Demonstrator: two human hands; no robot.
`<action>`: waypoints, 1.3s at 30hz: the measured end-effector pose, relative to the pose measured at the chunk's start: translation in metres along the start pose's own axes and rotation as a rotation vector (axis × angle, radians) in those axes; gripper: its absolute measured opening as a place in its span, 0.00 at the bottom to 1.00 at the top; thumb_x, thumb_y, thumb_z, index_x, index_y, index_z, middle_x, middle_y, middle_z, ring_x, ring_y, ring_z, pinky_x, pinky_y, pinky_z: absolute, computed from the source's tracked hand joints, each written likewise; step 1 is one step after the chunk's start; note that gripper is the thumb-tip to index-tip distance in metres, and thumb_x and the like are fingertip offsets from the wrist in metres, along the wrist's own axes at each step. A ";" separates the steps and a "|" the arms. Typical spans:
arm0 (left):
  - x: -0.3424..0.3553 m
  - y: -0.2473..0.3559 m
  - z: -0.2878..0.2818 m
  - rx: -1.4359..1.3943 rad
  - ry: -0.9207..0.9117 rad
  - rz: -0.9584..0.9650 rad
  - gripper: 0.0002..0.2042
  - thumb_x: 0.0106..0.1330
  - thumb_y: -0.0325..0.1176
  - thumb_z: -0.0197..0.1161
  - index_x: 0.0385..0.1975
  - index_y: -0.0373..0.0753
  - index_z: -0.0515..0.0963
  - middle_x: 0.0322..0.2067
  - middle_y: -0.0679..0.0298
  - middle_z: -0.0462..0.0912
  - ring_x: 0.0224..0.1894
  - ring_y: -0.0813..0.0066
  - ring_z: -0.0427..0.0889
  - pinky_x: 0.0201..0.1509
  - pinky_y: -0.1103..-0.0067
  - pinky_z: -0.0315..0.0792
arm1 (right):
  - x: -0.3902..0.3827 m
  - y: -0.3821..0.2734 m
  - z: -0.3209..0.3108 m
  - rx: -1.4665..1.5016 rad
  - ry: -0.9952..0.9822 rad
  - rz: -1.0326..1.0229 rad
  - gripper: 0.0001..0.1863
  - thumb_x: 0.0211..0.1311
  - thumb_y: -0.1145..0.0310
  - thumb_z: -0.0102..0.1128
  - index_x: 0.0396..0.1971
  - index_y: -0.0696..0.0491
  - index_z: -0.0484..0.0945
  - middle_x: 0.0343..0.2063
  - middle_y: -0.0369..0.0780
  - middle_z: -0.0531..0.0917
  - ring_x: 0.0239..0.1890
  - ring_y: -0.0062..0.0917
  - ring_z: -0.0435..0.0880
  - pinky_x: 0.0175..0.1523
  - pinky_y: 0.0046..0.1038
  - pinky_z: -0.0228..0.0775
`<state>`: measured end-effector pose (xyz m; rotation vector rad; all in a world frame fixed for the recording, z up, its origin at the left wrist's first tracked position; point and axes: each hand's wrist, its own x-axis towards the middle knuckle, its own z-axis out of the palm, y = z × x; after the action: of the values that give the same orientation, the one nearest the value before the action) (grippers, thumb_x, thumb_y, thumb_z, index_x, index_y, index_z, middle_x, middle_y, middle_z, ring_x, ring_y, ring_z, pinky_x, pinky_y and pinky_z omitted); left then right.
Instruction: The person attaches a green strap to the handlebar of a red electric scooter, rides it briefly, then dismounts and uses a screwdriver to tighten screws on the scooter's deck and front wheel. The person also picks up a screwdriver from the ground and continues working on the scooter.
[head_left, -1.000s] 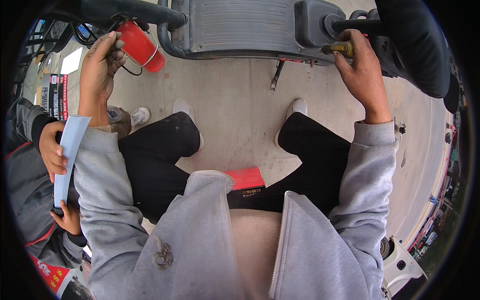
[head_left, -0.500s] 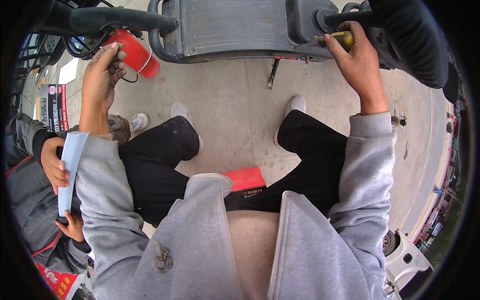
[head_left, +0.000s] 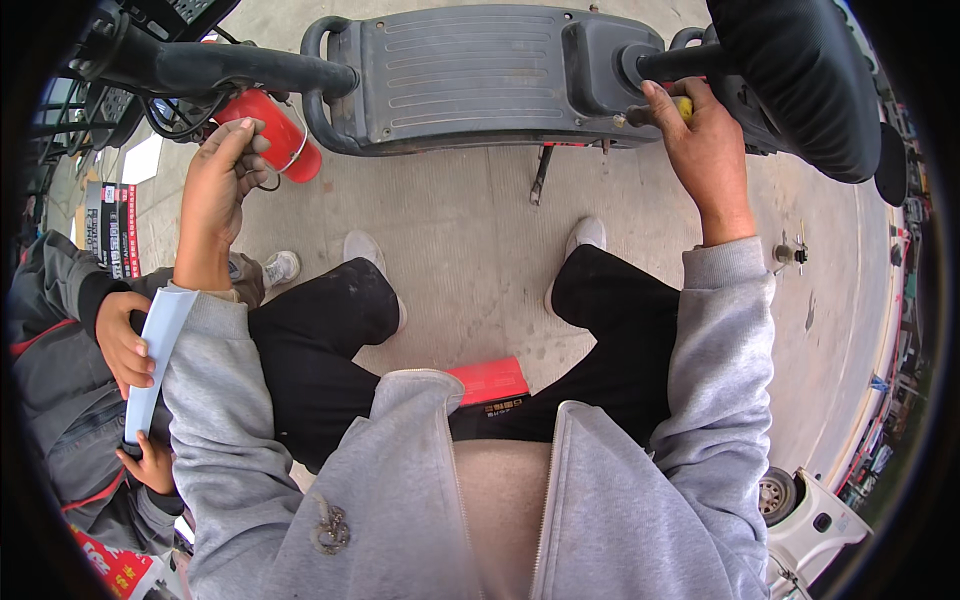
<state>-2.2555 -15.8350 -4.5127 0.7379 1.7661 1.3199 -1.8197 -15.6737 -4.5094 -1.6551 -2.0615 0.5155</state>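
My right hand [head_left: 705, 150] grips a yellow-handled tool [head_left: 684, 106] beside the right end of the scooter's dark grey footboard [head_left: 460, 75]. The tool's thin end points left, close to the board's near edge; whether it touches is unclear. My left hand [head_left: 222, 175] is raised at the left with thumb and fingertips pinched together. Anything between those fingertips is too small to make out. Just behind the left hand is a red cylinder [head_left: 265, 125] with a metal band, below the scooter's black steering tube [head_left: 250, 68].
A black padded seat [head_left: 800, 80] overhangs at the upper right. A kickstand [head_left: 541, 175] reaches down under the footboard. At my left, another person's hands [head_left: 125, 345] hold a pale blue curved strip [head_left: 160, 345]. A red box [head_left: 490, 380] lies between my legs.
The scooter appears lower in view and more of its footboard shows. My right hand with the tool has shifted slightly down-left in view; my left hand remains pinched, slightly right and lower.
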 end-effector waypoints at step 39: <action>-0.005 0.001 0.008 0.051 -0.054 -0.019 0.10 0.72 0.38 0.58 0.42 0.40 0.79 0.29 0.69 0.82 0.27 0.84 0.79 0.35 0.84 0.76 | 0.002 0.005 -0.002 -0.028 0.029 -0.035 0.19 0.55 0.66 0.68 0.44 0.56 0.74 0.35 0.46 0.81 0.38 0.42 0.81 0.46 0.37 0.73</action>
<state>-2.2456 -15.8349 -4.5113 0.7760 1.7653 1.2347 -1.8149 -15.6701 -4.5103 -1.6299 -2.0815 0.4512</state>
